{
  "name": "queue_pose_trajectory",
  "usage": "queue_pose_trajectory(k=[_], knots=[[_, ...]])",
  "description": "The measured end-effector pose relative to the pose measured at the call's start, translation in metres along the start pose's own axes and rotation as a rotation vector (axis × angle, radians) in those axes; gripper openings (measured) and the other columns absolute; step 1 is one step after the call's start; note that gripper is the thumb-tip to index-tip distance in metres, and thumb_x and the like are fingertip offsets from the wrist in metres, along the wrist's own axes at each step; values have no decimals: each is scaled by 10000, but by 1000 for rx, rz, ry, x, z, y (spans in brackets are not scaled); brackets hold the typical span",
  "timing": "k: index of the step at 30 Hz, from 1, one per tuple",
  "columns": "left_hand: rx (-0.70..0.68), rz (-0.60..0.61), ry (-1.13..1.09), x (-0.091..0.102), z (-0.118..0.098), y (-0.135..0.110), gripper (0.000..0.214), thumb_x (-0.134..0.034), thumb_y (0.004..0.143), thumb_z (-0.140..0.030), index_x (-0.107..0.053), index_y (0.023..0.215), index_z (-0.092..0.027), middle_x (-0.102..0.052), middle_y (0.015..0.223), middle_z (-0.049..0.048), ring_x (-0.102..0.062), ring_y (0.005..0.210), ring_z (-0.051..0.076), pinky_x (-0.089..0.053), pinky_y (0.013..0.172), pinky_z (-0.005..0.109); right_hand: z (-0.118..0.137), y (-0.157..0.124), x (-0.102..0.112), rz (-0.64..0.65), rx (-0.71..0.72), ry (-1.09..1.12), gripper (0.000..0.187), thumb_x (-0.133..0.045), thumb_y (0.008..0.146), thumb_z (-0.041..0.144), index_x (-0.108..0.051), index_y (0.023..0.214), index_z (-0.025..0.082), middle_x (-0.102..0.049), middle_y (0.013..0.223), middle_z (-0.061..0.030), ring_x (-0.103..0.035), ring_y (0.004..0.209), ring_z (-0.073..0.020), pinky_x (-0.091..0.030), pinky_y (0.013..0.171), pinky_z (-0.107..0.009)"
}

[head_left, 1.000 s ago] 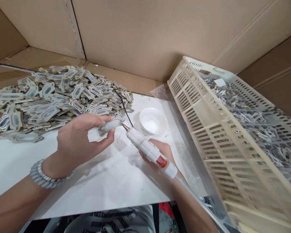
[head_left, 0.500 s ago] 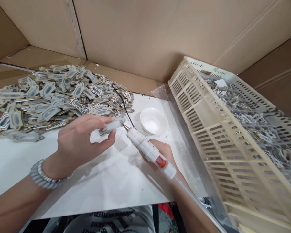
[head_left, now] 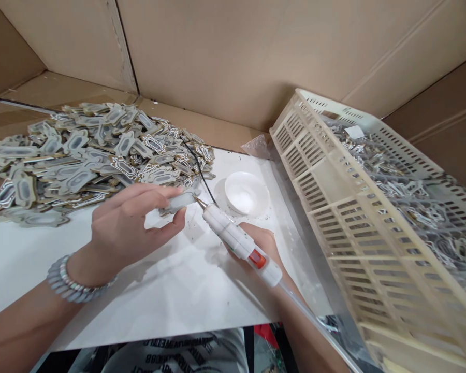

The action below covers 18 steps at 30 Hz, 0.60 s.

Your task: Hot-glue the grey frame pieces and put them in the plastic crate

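Nearest me, at lower centre of the frame, my right hand (head_left: 261, 243) is wrapped around a white glue gun (head_left: 238, 241) with an orange switch, its metal tip pointing up-left. That tip touches the end of a small grey plaque (head_left: 177, 201), which my left hand (head_left: 130, 224) pinches between thumb and fingers just left of centre; a beaded bracelet (head_left: 68, 282) sits on that wrist. Both hands hover over a white board (head_left: 171, 290). Just beyond the gun, near centre, stands a small white dish (head_left: 246, 194). A heap of similar plaques (head_left: 85, 155) fills the upper left. A cream slatted basket (head_left: 357, 217) holding more pieces leans along the right side.
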<state>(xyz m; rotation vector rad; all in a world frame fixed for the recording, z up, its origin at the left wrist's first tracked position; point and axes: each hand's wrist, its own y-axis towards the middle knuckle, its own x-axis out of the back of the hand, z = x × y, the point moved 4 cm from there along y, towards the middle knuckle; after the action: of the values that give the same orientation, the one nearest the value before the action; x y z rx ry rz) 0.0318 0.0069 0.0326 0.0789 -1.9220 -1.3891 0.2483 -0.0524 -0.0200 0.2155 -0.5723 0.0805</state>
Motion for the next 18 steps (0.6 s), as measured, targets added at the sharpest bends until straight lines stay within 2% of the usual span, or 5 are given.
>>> queue_pose_trajectory(k=[5, 12, 18], knots=[[25, 6, -9, 1, 0, 1, 137, -747, 844, -210, -623, 899, -232, -808, 857, -4, -751, 725, 151, -564, 589, 258, -1, -1, 0, -6, -22, -6, 227, -534, 750, 147, -379, 607, 231, -430, 576, 47, -383, 532, -117, -283, 515, -258], [69, -12, -22, 1, 2, 2, 208, -762, 825, -222, -555, 815, -243, -807, 833, -13, -755, 716, 154, -555, 565, 257, 0, 1, 2, -40, -27, 4, 315, -562, 831, 218, -339, 610, 232, -403, 577, 50, -355, 514, -108, -279, 501, -259], [224, 0, -255, -1, 3, -2, 343, -797, 763, -241, -455, 782, -250, -800, 791, -20, -763, 711, 174, -557, 557, 260, 5, 1, 7, -84, -65, 31, 342, -627, 843, 280, -369, 622, 237, -404, 584, 48, -376, 519, -116, -328, 495, -263]])
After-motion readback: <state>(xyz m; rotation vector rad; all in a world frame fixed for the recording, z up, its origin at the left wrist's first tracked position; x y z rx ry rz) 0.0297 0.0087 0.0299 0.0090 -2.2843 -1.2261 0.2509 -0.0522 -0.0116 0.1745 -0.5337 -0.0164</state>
